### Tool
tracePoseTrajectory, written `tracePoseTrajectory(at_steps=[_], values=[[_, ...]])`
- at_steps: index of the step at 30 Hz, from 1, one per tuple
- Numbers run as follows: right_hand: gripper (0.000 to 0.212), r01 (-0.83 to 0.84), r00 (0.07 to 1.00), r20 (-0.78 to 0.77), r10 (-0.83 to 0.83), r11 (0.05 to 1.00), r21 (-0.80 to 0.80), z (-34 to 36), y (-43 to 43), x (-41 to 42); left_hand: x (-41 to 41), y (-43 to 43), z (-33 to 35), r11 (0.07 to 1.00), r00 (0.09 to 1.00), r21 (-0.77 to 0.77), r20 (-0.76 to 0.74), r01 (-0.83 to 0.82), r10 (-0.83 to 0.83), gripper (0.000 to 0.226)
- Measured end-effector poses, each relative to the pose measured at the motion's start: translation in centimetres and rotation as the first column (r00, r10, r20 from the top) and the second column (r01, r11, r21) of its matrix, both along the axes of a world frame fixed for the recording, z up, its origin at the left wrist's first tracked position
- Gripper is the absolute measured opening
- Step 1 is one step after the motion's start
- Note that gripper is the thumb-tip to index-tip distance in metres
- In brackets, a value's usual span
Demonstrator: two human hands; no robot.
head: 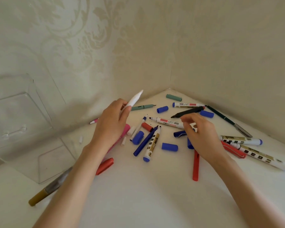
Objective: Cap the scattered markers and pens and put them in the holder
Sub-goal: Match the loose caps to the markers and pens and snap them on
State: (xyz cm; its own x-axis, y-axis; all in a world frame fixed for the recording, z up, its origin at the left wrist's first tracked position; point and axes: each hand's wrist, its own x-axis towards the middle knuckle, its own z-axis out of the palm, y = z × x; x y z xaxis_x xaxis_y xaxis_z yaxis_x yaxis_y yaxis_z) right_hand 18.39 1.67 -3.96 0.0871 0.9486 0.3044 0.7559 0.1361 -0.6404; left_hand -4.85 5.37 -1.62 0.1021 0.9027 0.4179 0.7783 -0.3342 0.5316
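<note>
The holder (15,116) stands far left on the table (138,203), back against the wall (89,46), with a stray marker (39,196) lying just in front. To its right, towards the corner, sits the scatter of markers and caps (168,121). The left hand (110,122) holds a pen (135,97) above its left edge, and the right hand (202,137) holds a second marker (187,111) over the middle.

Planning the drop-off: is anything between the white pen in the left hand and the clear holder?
Nothing visible: the white pen in the left hand has open air leftward to the clear holder.
</note>
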Motion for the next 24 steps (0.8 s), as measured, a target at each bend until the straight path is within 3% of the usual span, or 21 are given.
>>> tracePoseTrajectory(at_steps=[3,6,10,14,18,20,22,24], values=[[0.023,-0.084,0.996,-0.05,0.08,0.994,-0.066,0.5,-0.2,-0.1,0.5,-2.8,-0.2,0.993,0.954,-0.116,0.295,-0.021,0.055,0.017],[0.021,-0.246,0.968,0.014,0.249,0.963,-0.11,1.7,0.3,-1.6,-0.5,-4.4,-1.7,0.979,0.809,-0.203,0.58,0.03,0.096,0.023],[0.026,-0.349,0.911,0.197,0.362,0.932,-0.1,2.2,2.7,-6.0,-2.3,-5.7,-3.1,0.979,0.773,-0.204,0.622,0.002,0.128,0.021],[0.057,-0.204,0.833,0.474,0.285,0.955,-0.216,0.8,5.1,-10.7,-2.7,-5.7,-3.1,0.981,0.745,-0.19,0.651,-0.031,0.149,0.012],[0.055,-0.134,0.819,0.52,0.243,0.962,-0.24,0.0,5.8,-11.8,-2.7,-5.7,-3.2,0.981,0.753,-0.191,0.642,-0.029,0.148,0.013],[0.046,-0.155,0.887,0.402,0.226,0.967,-0.202,0.5,5.4,-11.2,-2.7,-6.0,-3.0,0.985,0.761,-0.17,0.635,-0.033,0.135,0.01],[0.032,-0.245,0.968,0.022,0.252,0.954,-0.173,1.7,4.1,-10.1,-2.5,-6.3,-2.8,0.989,0.763,-0.148,0.638,-0.016,0.107,0.015],[0.029,-0.391,0.861,-0.389,0.327,0.915,-0.097,2.7,2.3,-8.7,-2.2,-6.7,-2.6,0.99,0.791,-0.141,0.602,-0.03,0.11,0.021]])
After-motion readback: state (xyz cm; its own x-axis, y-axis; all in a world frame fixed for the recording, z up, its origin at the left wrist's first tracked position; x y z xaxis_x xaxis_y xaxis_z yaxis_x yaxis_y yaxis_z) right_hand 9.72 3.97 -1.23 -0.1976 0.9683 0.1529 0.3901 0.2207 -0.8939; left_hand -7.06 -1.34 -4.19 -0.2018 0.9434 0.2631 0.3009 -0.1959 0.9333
